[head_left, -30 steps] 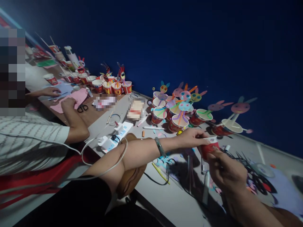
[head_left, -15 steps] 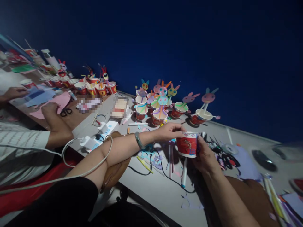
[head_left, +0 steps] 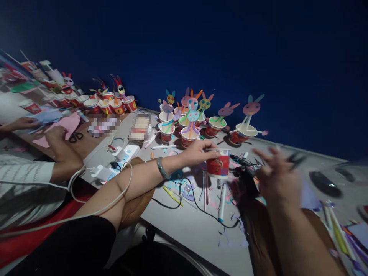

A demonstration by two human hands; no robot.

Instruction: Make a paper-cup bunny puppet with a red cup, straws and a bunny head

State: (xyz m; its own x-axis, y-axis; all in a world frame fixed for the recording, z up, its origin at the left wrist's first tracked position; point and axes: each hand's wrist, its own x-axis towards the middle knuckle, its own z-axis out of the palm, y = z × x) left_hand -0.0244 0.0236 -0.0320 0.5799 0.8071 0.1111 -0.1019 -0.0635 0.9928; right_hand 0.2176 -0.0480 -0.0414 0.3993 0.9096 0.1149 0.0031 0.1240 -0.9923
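My left hand point(head_left: 199, 153) grips a red paper cup point(head_left: 220, 165) with a white rim by its left side, above the table. My right hand point(head_left: 277, 180) is off to the right of the cup, apart from it and smeared by motion. A dark pointed shape point(head_left: 297, 160) shows beside its fingers; whether the hand holds it I cannot make out. Below the cup lie a white marker point(head_left: 222, 203) with a blue tip, a few straws point(head_left: 204, 191) and paper scraps point(head_left: 232, 234).
Several red cups with paper rabbit figures point(head_left: 251, 108) stand along the back. On the left, a power strip point(head_left: 115, 165) with white cables lies near my arm. Another person's hand point(head_left: 57, 134) rests by pink paper point(head_left: 69, 124). A computer mouse point(head_left: 324, 184) sits at right.
My right hand has let go of the cup and moved right and up. My left hand still holds the cup, now slightly farther left and higher in view.
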